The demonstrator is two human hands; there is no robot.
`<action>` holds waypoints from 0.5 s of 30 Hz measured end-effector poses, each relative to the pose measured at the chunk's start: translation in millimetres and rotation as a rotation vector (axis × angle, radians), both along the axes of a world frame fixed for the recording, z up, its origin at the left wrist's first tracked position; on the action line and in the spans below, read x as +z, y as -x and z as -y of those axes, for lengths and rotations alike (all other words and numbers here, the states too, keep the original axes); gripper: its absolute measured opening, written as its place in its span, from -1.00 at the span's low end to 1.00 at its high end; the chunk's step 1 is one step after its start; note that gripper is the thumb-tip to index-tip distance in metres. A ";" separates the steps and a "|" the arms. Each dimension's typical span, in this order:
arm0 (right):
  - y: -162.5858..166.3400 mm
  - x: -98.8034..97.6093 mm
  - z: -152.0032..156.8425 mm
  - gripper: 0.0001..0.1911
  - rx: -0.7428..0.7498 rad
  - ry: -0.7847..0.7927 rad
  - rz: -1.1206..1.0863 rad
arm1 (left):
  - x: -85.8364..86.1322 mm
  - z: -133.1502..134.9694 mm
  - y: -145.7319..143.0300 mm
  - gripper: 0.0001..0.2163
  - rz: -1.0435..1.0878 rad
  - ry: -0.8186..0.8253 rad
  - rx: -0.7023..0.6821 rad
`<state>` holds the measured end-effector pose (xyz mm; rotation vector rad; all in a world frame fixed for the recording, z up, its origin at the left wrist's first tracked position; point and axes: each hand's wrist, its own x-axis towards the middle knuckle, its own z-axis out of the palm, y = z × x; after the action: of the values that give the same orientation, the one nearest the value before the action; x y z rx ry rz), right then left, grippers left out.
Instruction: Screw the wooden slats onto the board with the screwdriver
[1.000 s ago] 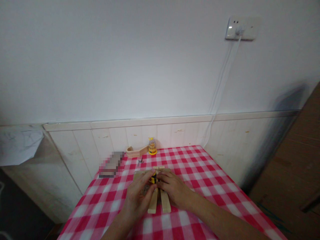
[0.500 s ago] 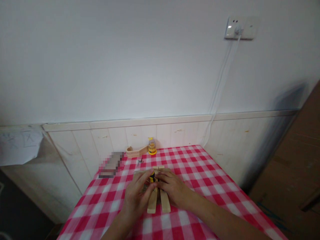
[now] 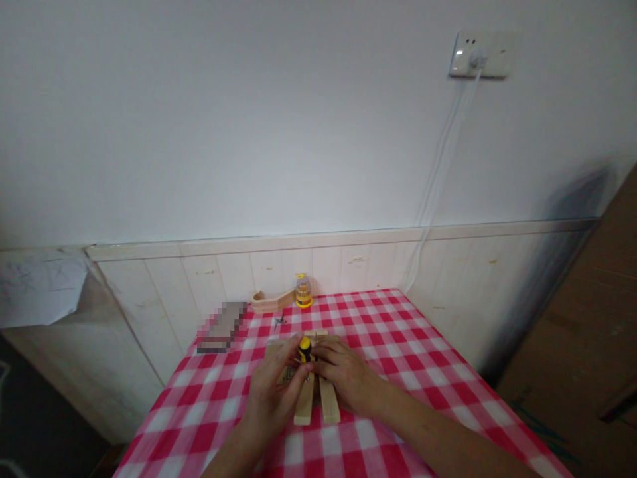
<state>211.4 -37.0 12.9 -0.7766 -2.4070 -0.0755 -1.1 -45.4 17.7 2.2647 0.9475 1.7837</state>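
Note:
My left hand [image 3: 273,384] is closed around a small yellow-and-black screwdriver [image 3: 305,348] with thumb and fingers. The screwdriver stands roughly upright over a wooden assembly [image 3: 302,410], its tip hidden by the fingers. Two pale wooden strips of that assembly point towards me, and a short crosspiece [image 3: 316,332] shows at its far end. From the other side my right hand [image 3: 349,375] grips the wood, fingers bent over it beside the screwdriver. Part of a dark printed mark is visible on the wood near my left thumb.
A red-and-white checked cloth [image 3: 368,438] covers the table. Against the wall stand a curved wooden piece [image 3: 266,304] and a yellow-based screwdriver bit container [image 3: 303,292]. Small dark metal parts [image 3: 279,321] lie nearer. A blurred flat object [image 3: 222,327] rests at the left edge.
My left fingers have shifted on the screwdriver, so its yellow top now shows more fully. My right hand and the wooden assembly have hardly moved.

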 end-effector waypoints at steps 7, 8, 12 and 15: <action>0.4 -3.7 -4.4 -0.68 0.026 -0.023 -0.011 | 3.4 0.7 0.8 -0.66 -0.014 -0.026 -0.003; 0.3 -3.5 -4.0 -0.68 0.024 -0.022 -0.008 | 4.0 0.6 0.8 -0.67 -0.018 -0.037 -0.006; -0.2 -2.1 -1.9 -0.67 0.008 -0.004 0.012 | 6.8 -0.2 0.7 -0.67 -0.032 -0.083 -0.047; -0.6 -1.6 -1.9 -0.68 0.002 0.003 0.031 | 7.5 0.0 0.8 -0.65 -0.039 -0.090 -0.064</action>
<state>212.0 -35.1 11.3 -0.7801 -2.4379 -0.0836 -1.9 -45.4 25.3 2.3632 0.8068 1.7969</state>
